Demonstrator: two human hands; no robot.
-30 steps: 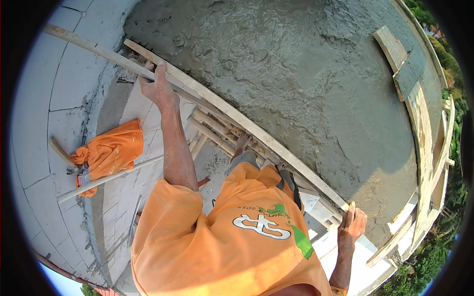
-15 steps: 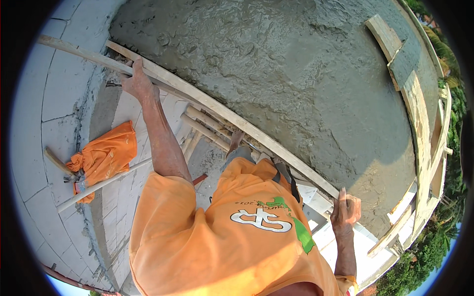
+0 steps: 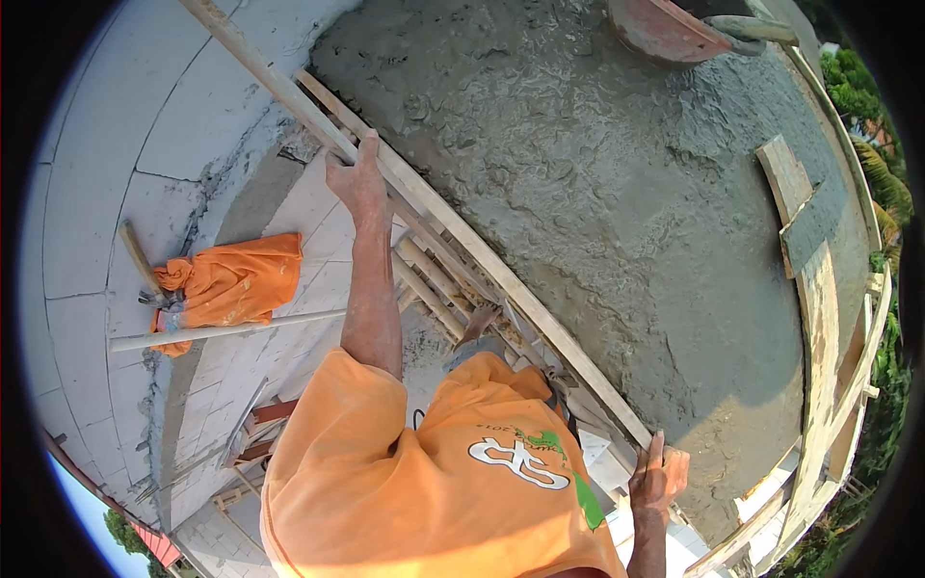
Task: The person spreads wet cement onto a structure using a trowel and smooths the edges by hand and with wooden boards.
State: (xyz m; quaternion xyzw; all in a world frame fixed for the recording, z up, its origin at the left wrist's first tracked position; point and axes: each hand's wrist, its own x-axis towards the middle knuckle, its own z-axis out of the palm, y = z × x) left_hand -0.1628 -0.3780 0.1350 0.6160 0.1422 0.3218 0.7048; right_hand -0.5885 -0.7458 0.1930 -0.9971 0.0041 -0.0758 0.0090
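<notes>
My left hand (image 3: 358,178) grips a long wooden strip (image 3: 255,63) near the upper left, where it lies alongside a pale straight board (image 3: 501,279). My right hand (image 3: 658,472) is closed on that board's lower right end. The board borders a wide bed of wet grey concrete (image 3: 578,193), which is rough and rippled. My bare foot (image 3: 482,318) shows below the board, beside several wooden poles (image 3: 424,284).
Pale block walling (image 3: 87,241) curves down the left, with an orange cloth (image 3: 241,279), a wooden-handled tool (image 3: 140,255) and a thin pole (image 3: 212,332). Curved timber formwork (image 3: 819,337) edges the right side. A red, cement-smeared bucket (image 3: 665,34) is at the top right. Trees lie beyond.
The red bucket has come into view at the top. The board now slants more steeply in the picture, its right end lower and further left. The whole view has shifted too.
</notes>
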